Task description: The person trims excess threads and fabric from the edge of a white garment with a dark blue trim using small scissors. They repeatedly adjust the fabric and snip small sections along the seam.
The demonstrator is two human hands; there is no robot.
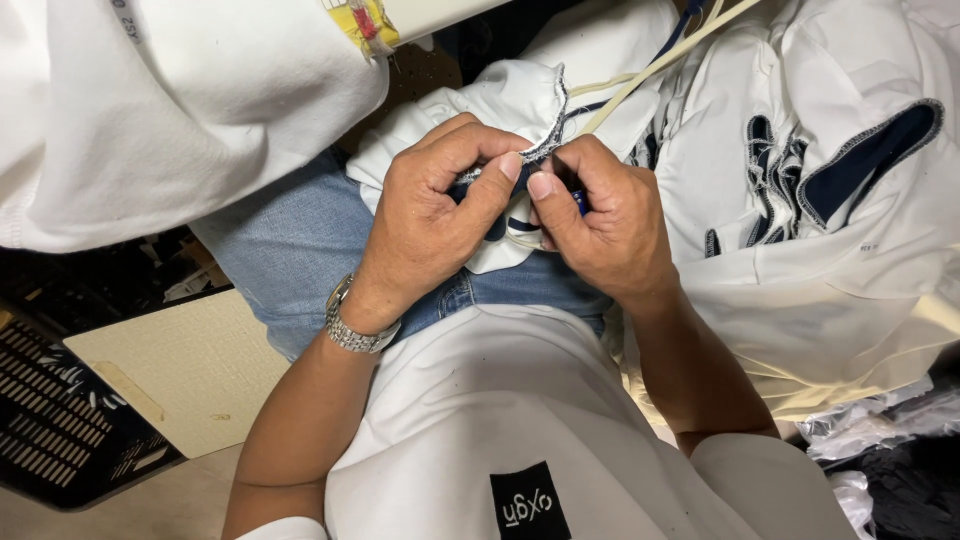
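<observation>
The left hand (pixel 430 215) pinches the serged seam edge of a white garment (pixel 480 110) between thumb and forefinger, stretching it taut so the right hand (pixel 600 220), closed around a small blue tool (pixel 579 201), can work at the stitching. The garment rests across the person's lap, near a heap of white-and-navy pieces (pixel 830 180).

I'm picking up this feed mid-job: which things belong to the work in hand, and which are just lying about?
In hand:
left hand
right hand
white garment with navy trim, its stitched edge pinched between both thumbs
small blue tool, mostly hidden in the right hand

Lying about:
pile of white garments
black plastic crate
cardboard sheet
</observation>
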